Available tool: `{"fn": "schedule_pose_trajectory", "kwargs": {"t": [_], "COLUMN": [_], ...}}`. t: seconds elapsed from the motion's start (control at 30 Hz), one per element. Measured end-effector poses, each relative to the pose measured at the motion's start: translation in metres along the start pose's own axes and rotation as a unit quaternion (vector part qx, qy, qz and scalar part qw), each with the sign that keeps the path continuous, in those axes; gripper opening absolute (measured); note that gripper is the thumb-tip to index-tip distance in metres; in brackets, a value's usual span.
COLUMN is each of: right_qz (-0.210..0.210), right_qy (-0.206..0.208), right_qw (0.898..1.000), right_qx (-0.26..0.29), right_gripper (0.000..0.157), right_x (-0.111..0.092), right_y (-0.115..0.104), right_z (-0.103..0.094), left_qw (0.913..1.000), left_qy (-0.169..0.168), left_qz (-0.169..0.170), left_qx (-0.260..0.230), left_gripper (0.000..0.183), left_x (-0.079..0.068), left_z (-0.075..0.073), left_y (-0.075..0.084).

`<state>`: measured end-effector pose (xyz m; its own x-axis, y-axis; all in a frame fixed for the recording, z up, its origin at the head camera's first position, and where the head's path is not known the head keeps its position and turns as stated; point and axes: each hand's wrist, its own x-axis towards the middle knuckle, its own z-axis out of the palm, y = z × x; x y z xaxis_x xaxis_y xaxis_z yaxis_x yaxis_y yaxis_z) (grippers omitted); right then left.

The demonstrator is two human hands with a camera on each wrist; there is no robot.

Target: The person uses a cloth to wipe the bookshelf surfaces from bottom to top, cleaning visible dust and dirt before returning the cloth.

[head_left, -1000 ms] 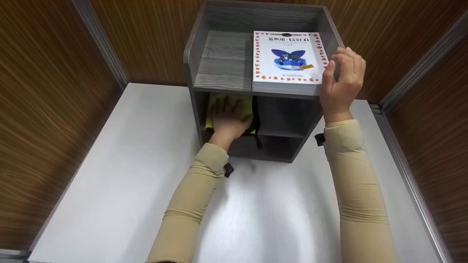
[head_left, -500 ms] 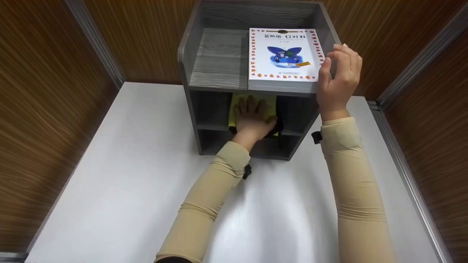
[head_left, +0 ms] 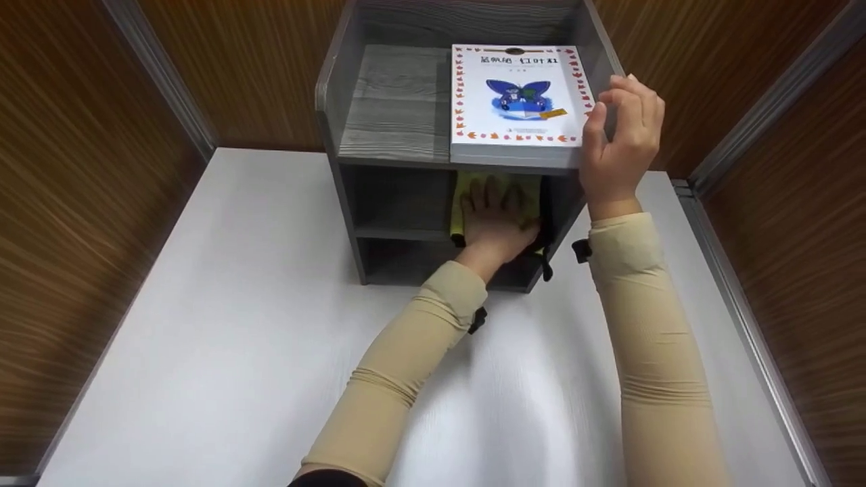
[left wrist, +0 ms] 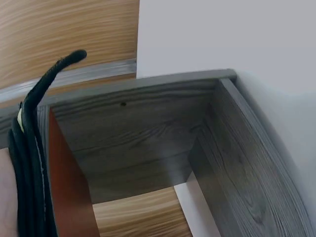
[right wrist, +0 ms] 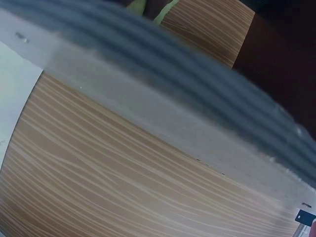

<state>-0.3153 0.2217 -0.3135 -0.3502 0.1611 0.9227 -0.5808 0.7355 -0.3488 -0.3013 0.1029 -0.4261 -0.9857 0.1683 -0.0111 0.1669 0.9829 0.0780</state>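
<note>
Inside the middle compartment of a grey wooden shelf unit [head_left: 330,101], my left hand [head_left: 497,226] lies with spread fingers on a flat yellow item with black trim [head_left: 458,210]. This item is at the compartment's right side; its exact kind is unclear. A black strap [head_left: 547,265] hangs from its front right corner. In the left wrist view, its dark layered edges [left wrist: 32,163] show beside a sliver of the hand. My right hand [head_left: 622,145] grips the front of the unit's right side panel, thumb toward the inner side. The panel's edge [right wrist: 163,74] crosses the right wrist view, blurred.
A thick white book [head_left: 517,95] with a butterfly on its cover, perhaps a stack, lies on the right of the top shelf. The unit stands on a white table [head_left: 223,284]. Wood-grained walls [head_left: 250,74] with metal strips [head_left: 159,74] enclose the back and sides.
My left hand has slid the yellow item from the left side of the middle compartment to the right. My right hand has kept its grip on the side panel. The head view has shifted slightly.
</note>
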Motion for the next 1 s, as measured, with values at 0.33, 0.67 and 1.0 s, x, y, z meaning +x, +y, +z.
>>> {"fn": "schedule_pose_trajectory", "kwargs": {"t": [0.33, 0.67, 1.0], "right_qz": [-0.006, -0.019, -0.017], "right_qy": [-0.002, 0.007, 0.011], "right_qw": [1.000, 1.000, 1.000], "right_qx": [0.002, -0.001, 0.008], "right_gripper": [0.031, 0.031, 0.033], "right_x": [-0.001, 0.000, 0.000], "right_y": [-0.001, -0.001, -0.001], "right_z": [0.000, -0.003, 0.000], "left_qw": [0.9982, 0.9920, 0.9821], "left_qy": [0.023, 0.042, 0.092], "left_qz": [0.048, 0.118, 0.165], "left_qx": [-0.028, -0.017, 0.001], "left_gripper": [0.073, 0.068, 0.066], "left_x": [-0.012, -0.039, -0.064], "left_z": [-0.003, -0.002, 0.002], "left_y": [-0.045, -0.100, -0.150]}}
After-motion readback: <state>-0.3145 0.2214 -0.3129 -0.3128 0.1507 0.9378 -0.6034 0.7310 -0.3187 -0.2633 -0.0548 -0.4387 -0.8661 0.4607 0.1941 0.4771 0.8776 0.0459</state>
